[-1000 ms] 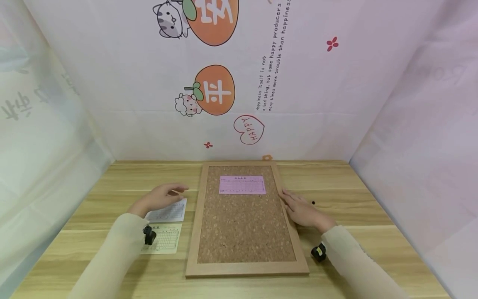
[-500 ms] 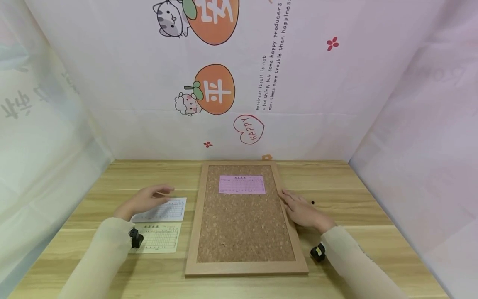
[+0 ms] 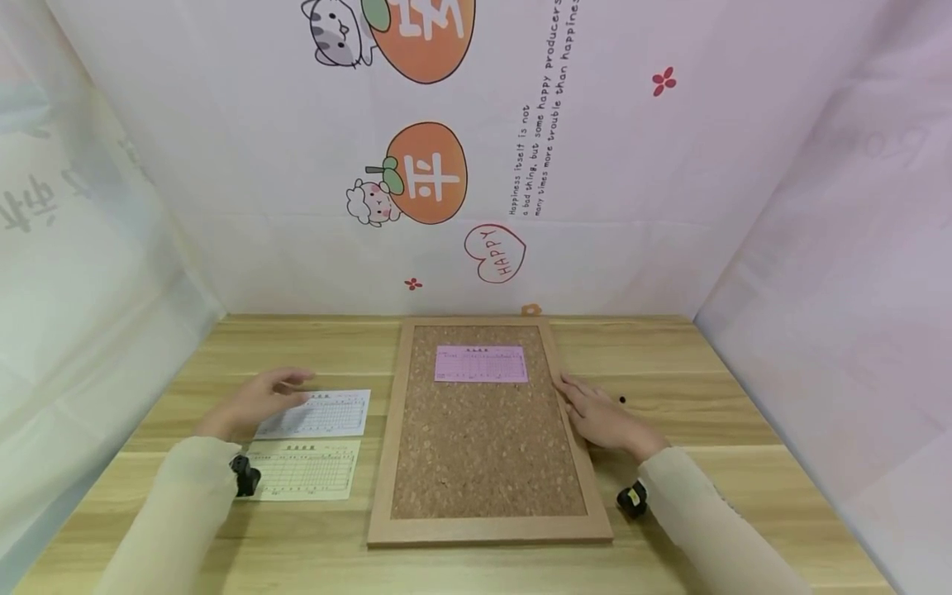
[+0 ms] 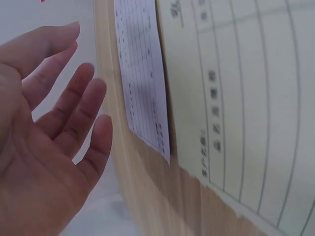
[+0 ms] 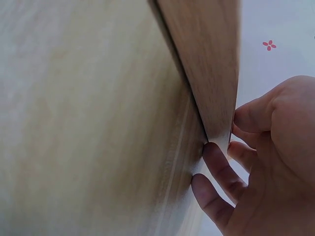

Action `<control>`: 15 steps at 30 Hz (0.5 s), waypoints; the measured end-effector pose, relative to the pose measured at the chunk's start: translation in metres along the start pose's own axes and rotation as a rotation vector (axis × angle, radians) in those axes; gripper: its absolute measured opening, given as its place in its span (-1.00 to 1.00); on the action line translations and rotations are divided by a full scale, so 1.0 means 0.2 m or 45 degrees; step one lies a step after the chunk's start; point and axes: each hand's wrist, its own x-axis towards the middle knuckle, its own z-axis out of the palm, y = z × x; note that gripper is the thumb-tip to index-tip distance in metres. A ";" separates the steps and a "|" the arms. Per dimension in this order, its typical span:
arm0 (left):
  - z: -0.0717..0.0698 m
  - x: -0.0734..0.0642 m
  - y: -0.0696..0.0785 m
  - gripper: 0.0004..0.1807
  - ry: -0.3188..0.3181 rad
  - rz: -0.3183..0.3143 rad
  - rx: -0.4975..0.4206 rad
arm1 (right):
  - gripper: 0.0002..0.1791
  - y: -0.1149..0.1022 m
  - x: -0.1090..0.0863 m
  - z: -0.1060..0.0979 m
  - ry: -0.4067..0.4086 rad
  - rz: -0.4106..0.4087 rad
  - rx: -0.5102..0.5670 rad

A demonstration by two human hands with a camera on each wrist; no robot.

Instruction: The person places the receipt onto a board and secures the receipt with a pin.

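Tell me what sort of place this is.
Probably a small, screened-off tabletop work area: printed white sheets close in the wooden table at the back and both sides, and a framed cork board lies on it, with a pink paper slip on the cork.

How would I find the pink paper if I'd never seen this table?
Find the big wood-framed cork board lying on the table. Near its far end is the pink paper. It's the only paper on the cork; the yellow paper and white paper lie on the table, left of the board.
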 end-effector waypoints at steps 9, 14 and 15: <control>-0.05 -0.03 -0.06 -0.45 0.015 0.032 0.180 | -0.41 0.00 0.00 0.00 0.011 -0.017 -0.005; -0.06 -0.05 -0.07 -0.29 -0.022 -0.050 0.197 | -0.41 -0.01 0.00 0.00 0.011 -0.013 -0.003; -0.06 -0.05 -0.07 -0.27 -0.032 -0.064 0.191 | -0.41 -0.01 0.00 0.00 0.012 -0.013 -0.004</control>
